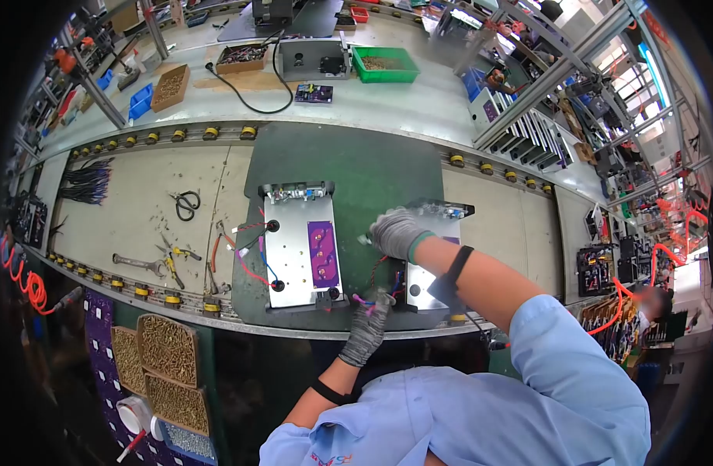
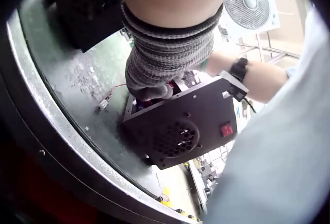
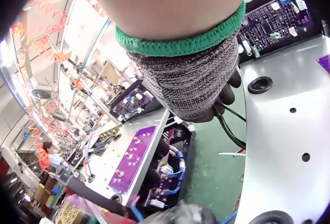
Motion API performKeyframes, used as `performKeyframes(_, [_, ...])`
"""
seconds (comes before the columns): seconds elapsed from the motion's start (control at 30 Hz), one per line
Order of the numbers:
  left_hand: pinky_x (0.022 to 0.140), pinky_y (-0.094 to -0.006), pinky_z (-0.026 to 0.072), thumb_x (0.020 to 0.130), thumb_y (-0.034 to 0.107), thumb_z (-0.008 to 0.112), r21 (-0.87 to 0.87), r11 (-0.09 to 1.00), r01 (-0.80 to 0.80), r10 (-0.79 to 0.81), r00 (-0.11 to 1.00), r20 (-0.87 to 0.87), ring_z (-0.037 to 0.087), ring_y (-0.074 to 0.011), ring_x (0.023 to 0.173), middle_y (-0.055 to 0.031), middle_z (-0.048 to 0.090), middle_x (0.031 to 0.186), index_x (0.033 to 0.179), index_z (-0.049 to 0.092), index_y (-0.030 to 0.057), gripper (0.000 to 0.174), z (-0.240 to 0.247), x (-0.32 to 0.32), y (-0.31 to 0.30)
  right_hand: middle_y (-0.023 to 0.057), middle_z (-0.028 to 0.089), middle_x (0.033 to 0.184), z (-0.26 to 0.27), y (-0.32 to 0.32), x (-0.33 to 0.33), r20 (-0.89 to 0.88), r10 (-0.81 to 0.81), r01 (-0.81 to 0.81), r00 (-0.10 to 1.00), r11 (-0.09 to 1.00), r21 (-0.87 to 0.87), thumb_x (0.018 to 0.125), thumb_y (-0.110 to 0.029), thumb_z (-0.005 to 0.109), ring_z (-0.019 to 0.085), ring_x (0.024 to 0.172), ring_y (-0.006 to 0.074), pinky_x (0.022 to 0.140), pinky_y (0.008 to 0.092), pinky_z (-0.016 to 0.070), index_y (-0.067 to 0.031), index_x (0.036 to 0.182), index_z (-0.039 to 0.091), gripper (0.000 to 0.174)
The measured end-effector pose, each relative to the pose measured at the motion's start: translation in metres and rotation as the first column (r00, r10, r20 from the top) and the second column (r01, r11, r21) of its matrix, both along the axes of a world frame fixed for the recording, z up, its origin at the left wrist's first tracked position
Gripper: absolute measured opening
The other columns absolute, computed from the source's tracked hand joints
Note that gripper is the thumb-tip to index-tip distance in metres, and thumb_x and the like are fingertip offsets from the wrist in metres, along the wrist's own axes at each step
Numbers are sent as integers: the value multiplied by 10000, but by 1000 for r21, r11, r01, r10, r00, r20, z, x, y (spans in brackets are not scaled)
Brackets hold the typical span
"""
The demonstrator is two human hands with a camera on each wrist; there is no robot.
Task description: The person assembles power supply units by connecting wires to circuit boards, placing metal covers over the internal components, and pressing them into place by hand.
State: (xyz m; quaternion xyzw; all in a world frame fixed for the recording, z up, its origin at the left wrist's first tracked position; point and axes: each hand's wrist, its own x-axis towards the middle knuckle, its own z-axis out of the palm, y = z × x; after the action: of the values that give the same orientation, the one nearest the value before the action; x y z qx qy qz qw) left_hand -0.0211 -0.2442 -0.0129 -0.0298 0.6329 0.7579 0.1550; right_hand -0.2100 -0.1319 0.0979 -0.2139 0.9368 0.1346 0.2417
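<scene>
My gloved right hand (image 1: 395,233) is held over the gap between two silver metal cases, fingers curled round a thin black cable (image 3: 227,128). My gloved left hand (image 1: 368,330) is low at the near end of that gap, its fingers bent at a bundle of purple and pink wires (image 1: 362,299). The left case (image 1: 298,264) carries a purple circuit board (image 1: 323,255) and loose red and blue wires. My right forearm partly covers the right case (image 1: 428,289). In the left wrist view, my fingers reach behind a black end panel (image 2: 201,115) with a round vent and red switch.
Both cases stand on a dark green board (image 1: 341,155) across the roller line. To the left lie black scissors (image 1: 187,206), pliers (image 1: 171,264) and a wrench (image 1: 137,262). Boxes of screws (image 1: 168,349) sit at lower left; a green tray (image 1: 385,65) is on the far bench.
</scene>
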Motion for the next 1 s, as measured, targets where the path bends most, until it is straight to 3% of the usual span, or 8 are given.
performKeyframes(0.03, [634, -275, 416, 1040, 424, 511, -9, 1000, -2, 2, 1000, 2, 509, -85, 710, 24, 572, 772, 921, 672, 111, 371, 3, -1, -3, 101, 712, 1048, 11, -6, 5, 161, 8, -25, 987, 994, 106, 873, -310, 666, 686, 1015, 280, 859, 456, 513, -131, 1007, 738, 235])
performKeyframes(0.1, [637, -282, 419, 1039, 420, 515, 84, 996, -40, 44, 998, -49, 515, -91, 694, 28, 580, 759, 905, 680, 105, 380, 24, -15, -16, 97, 707, 1071, 26, -7, 23, 37, 144, -146, 989, 988, 43, 893, -395, 657, 675, 1021, 267, 854, 457, 505, -160, 1033, 747, 288])
performKeyframes(0.23, [542, -257, 418, 1026, 414, 536, 175, 982, 69, -94, 986, 139, 544, -89, 606, 16, 635, 757, 928, 671, 105, 351, 25, -20, -14, 129, 693, 983, 55, -1, 54, -106, 106, -136, 989, 932, -337, 874, -534, 656, 677, 969, 321, 824, 462, 523, -153, 1070, 738, 436])
performKeyframes(0.3, [500, -245, 406, 999, 427, 580, 227, 971, 71, -97, 990, 105, 560, -81, 593, 24, 648, 754, 958, 674, 122, 322, 35, -27, -10, 149, 689, 928, 84, 9, 73, 128, 89, -2, 988, 831, -557, 874, -542, 657, 688, 911, 345, 802, 466, 535, -124, 1084, 723, 472])
performKeyframes(0.7, [512, -272, 411, 964, 341, 642, -55, 967, 250, -254, 963, -88, 547, -87, 593, 19, 608, 731, 905, 627, 136, 214, 31, -32, -19, 142, 682, 849, 41, 7, 88, 91, 96, -43, 991, 883, -467, 867, -388, 689, 690, 825, 349, 741, 465, 539, -83, 988, 690, 328])
performKeyframes(0.83, [556, -287, 470, 917, 217, 723, 223, 970, 95, -135, 976, 172, 590, -111, 647, 6, 620, 806, 1097, 592, 83, 260, 32, -6, -51, 161, 705, 834, 53, 20, 88, 63, 58, -19, 996, 868, -497, 894, -335, 619, 705, 831, 356, 747, 469, 551, -74, 944, 697, 277])
performKeyframes(0.9, [877, -364, 529, 901, 292, 738, -130, 982, 139, -129, 988, 85, 658, -219, 937, -120, 671, 1039, 1143, 618, 29, 377, 19, 21, -70, 155, 711, 826, 62, 40, 82, 65, -164, 163, 984, 705, -690, 890, -308, 623, 701, 764, 332, 738, 425, 555, -58, 960, 698, 270])
performKeyframes(1.0, [917, -382, 525, 930, 270, 698, -446, 758, 476, -394, 879, 270, 664, -262, 1013, -147, 681, 1107, 1193, 609, 3, 385, 92, 36, -88, 136, 704, 816, 68, 74, 80, 292, -201, 355, 935, 523, -775, 879, -263, 651, 685, 719, 262, 725, 375, 549, -39, 979, 690, 248])
